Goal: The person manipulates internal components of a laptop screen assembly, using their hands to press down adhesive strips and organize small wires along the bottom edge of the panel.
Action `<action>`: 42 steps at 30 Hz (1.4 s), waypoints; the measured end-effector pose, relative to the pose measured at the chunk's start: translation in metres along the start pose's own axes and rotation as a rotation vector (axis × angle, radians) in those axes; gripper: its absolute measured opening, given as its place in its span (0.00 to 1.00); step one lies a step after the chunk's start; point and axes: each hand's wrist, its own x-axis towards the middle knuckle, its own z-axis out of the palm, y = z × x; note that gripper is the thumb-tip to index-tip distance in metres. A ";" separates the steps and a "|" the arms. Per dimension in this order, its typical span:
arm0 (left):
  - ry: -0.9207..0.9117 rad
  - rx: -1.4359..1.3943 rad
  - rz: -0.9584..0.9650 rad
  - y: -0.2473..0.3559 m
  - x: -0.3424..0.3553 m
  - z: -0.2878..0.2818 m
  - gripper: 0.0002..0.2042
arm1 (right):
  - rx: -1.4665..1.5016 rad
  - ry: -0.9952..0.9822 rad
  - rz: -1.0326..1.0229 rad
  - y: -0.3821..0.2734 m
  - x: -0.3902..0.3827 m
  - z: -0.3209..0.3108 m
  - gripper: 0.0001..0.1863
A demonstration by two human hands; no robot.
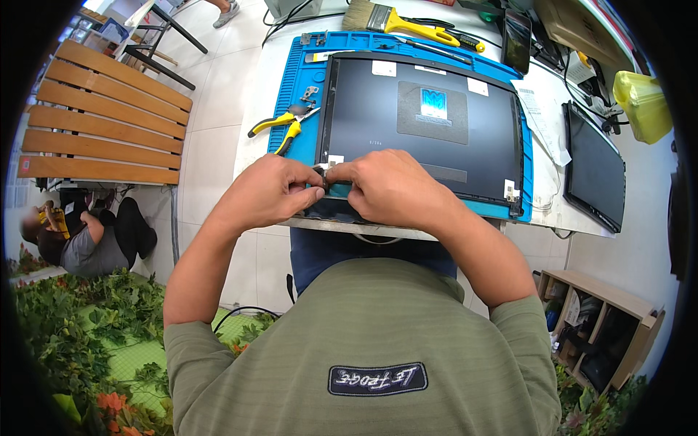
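Note:
A dark laptop screen panel lies on a blue repair mat. Both my hands meet at its near left corner, beside a small metal hinge bracket. The thumb and index finger of my left hand close around a small dark part at that corner; its kind is too hidden to tell. My right hand has curled fingers, with the index fingertip pressed against the same spot. Left of the panel rest yellow-and-black pliers, and a loose metal hinge sits just beyond them.
At the table's far side are a wide brush, a screwdriver and a phone. A paper slip and another dark screen lie right. A wooden slatted bench and a seated person are at left.

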 end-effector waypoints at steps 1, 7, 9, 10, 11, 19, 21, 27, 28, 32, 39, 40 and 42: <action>0.005 0.006 0.083 -0.003 -0.001 -0.001 0.09 | 0.018 -0.031 0.019 -0.001 0.001 -0.004 0.23; -0.018 0.133 0.227 0.000 -0.003 -0.008 0.08 | 0.001 -0.084 0.009 0.001 0.009 -0.008 0.23; -0.012 0.140 0.248 -0.003 -0.004 -0.009 0.09 | 0.026 -0.024 -0.009 0.005 0.005 -0.008 0.23; -0.009 0.134 0.257 -0.004 -0.003 -0.009 0.09 | 0.038 0.008 -0.016 0.007 0.001 -0.007 0.23; -0.005 0.128 0.266 -0.005 -0.003 -0.009 0.09 | 0.031 0.061 -0.037 0.009 -0.003 -0.005 0.23; 0.027 0.198 0.290 -0.005 0.000 -0.010 0.08 | -0.118 0.101 -0.057 0.001 -0.021 0.012 0.22; 0.047 0.226 0.309 -0.005 0.001 -0.009 0.08 | -0.121 0.104 -0.060 -0.001 -0.021 0.013 0.15; 0.079 0.296 0.396 -0.008 0.003 -0.006 0.09 | -0.104 0.096 -0.031 -0.002 -0.022 0.014 0.12; 0.082 0.303 0.409 -0.008 0.005 -0.006 0.09 | -0.098 0.097 -0.030 -0.002 -0.023 0.014 0.12; 0.092 0.310 0.407 -0.008 0.009 -0.002 0.09 | -0.088 0.123 -0.036 -0.002 -0.023 0.016 0.12; 0.055 0.249 0.303 0.001 0.011 -0.003 0.08 | -0.070 0.188 -0.041 0.000 -0.023 0.020 0.13; 0.076 0.230 0.316 -0.003 0.010 0.000 0.08 | -0.067 0.187 -0.043 0.001 -0.023 0.021 0.13; 0.114 0.186 0.338 -0.010 0.010 0.004 0.08 | -0.063 0.196 -0.046 0.003 -0.022 0.022 0.13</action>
